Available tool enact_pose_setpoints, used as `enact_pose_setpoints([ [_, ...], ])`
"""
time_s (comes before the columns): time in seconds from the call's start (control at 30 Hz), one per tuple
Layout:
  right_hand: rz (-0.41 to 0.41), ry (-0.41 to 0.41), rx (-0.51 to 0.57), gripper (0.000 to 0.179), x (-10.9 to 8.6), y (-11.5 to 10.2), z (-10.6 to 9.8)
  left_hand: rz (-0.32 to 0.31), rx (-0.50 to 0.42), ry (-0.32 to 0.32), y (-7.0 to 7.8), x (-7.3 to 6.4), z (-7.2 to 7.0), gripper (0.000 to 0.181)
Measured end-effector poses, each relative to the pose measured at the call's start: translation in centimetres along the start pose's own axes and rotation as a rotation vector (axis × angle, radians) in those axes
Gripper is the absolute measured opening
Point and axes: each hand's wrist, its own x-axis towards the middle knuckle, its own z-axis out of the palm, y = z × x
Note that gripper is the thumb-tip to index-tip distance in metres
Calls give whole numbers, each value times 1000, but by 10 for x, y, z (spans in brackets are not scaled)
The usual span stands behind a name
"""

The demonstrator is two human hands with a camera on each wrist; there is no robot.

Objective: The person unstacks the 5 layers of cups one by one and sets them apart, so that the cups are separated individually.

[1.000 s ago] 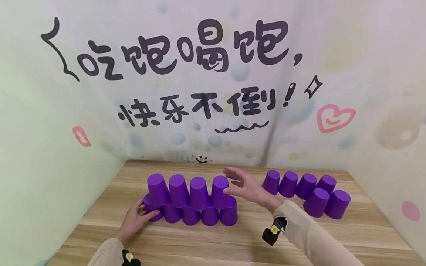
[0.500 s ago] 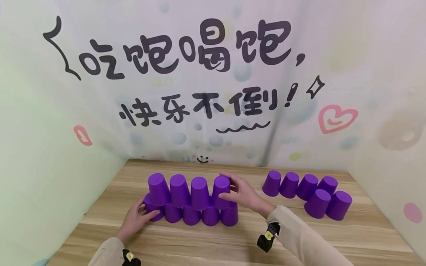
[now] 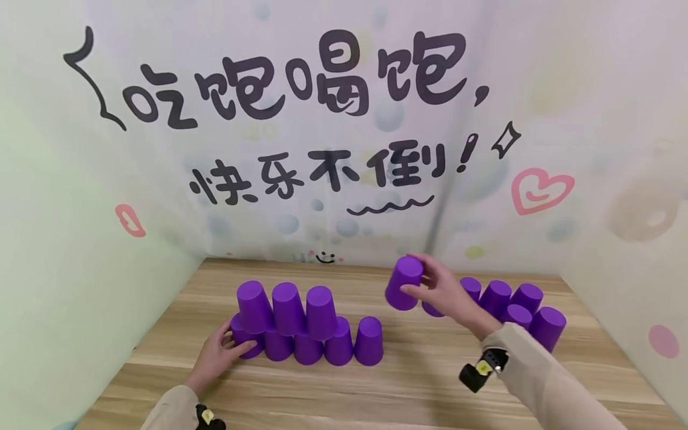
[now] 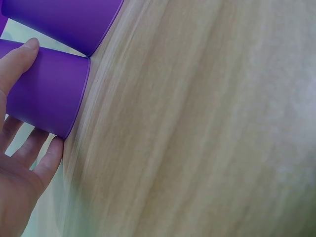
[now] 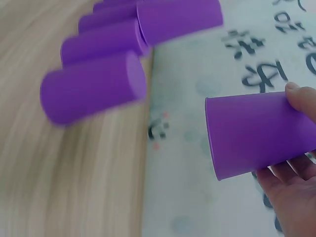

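In the head view, a row of upside-down purple cups stands on the table, with three more cups bridging the gaps on top of its left part. My left hand (image 3: 214, 353) holds the leftmost bottom cup (image 4: 54, 94), thumb on its near side and fingers round behind. Up in the air right of the stack, my right hand (image 3: 445, 294) grips a purple cup (image 3: 403, 285) by its sides, mouth down. Bare on top is the rightmost bottom cup (image 3: 369, 341), set slightly apart. The right wrist view shows the gripped cup's open rim away from the palm.
Several more upside-down purple cups (image 3: 495, 298) stand at the right on the wooden table (image 3: 322, 397), partly hidden behind my right hand and sleeve. A printed cloth backdrop (image 3: 279, 233) hangs behind the table's far edge.
My right hand reached the rightmost upper cup, took hold of it, and lifted it off the stack to the right. My left hand stays at the leftmost bottom cup.
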Motion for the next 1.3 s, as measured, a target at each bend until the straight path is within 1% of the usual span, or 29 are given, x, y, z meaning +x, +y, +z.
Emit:
enact_pose_setpoints([
  [0.17, 41, 61, -144, 59, -20, 12, -39, -7, -2, -1, -1, 0, 1, 65],
  [0.27, 89, 85, -230, 59, -35, 24, -58, -12, -2, -3, -1, 1, 1, 66],
  [0.33, 132, 103, -293, 60, -45, 33, -69, -1, 5, 0, -1, 1, 0, 65],
  [0.43, 176, 128, -350, 60, -59, 46, -78, 18, 21, 7, -1, 1, -1, 64],
  [0.5, 200, 147, -398, 61, -67, 55, -80, 28, 36, 17, -1, 1, -1, 63],
  [0.63, 235, 170, -428, 62, -80, 73, -78, 41, 57, 34, 0, 0, 0, 61],
  [0.73, 257, 185, -436, 63, -86, 83, -75, 48, 63, 39, 1, 0, 1, 60],
  [0.8, 265, 201, -462, 63, -88, 88, -73, 46, 66, 40, 1, 0, 1, 60],
  [0.93, 263, 246, -524, 61, -91, 95, -68, 31, 57, 37, 1, -1, 2, 61],
  [1.07, 264, 276, -551, 60, -93, 98, -65, 22, 42, 30, 1, 0, 2, 62],
  [1.3, 293, 270, -565, 59, -94, 100, -63, 14, 43, 29, 0, 0, 1, 62],
])
